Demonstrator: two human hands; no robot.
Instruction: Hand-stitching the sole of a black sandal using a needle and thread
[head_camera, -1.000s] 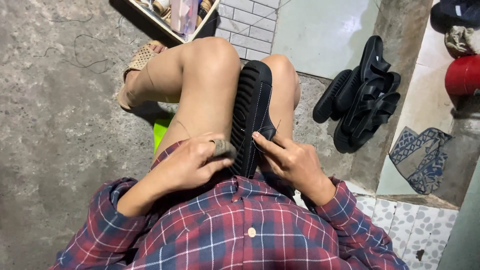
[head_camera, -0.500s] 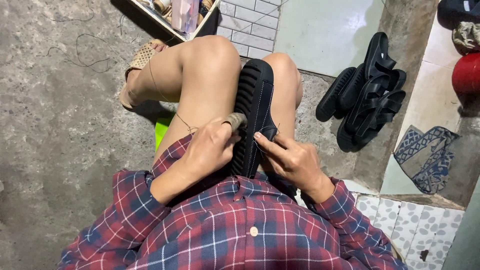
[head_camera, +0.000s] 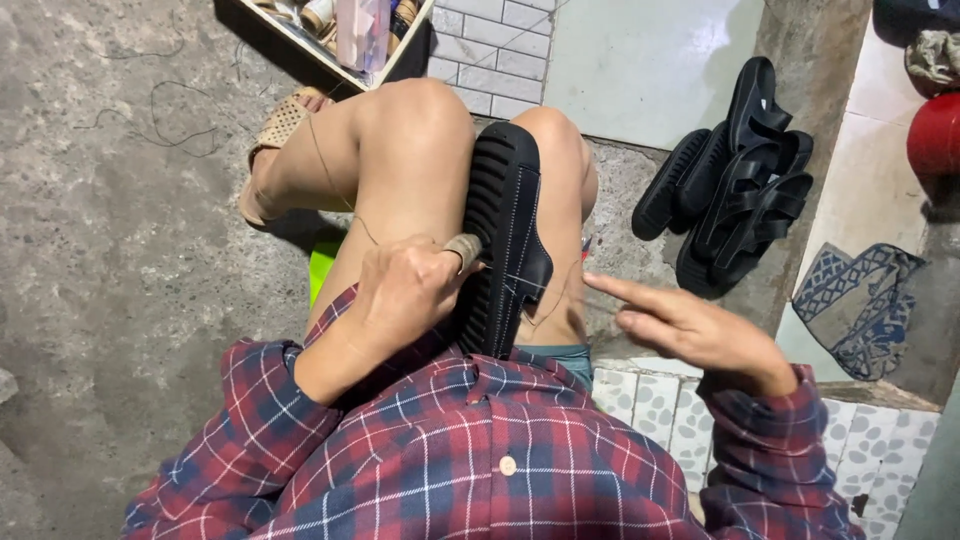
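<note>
Black ridged sandal sole (head_camera: 505, 235) stands clamped between your bare knees, its toe end far from you and its heel end near your plaid shirt (head_camera: 470, 450). Your left hand (head_camera: 400, 300) is closed into a fist against the sole's left edge, gripping a small tan tool handle (head_camera: 463, 250). Your right hand (head_camera: 690, 330) hovers just right of the sole, apart from it, fingers extended and loosely together, with a thin thread (head_camera: 555, 288) running between sole and fingertips. More black sandals (head_camera: 735, 190) lie far right on the floor.
</note>
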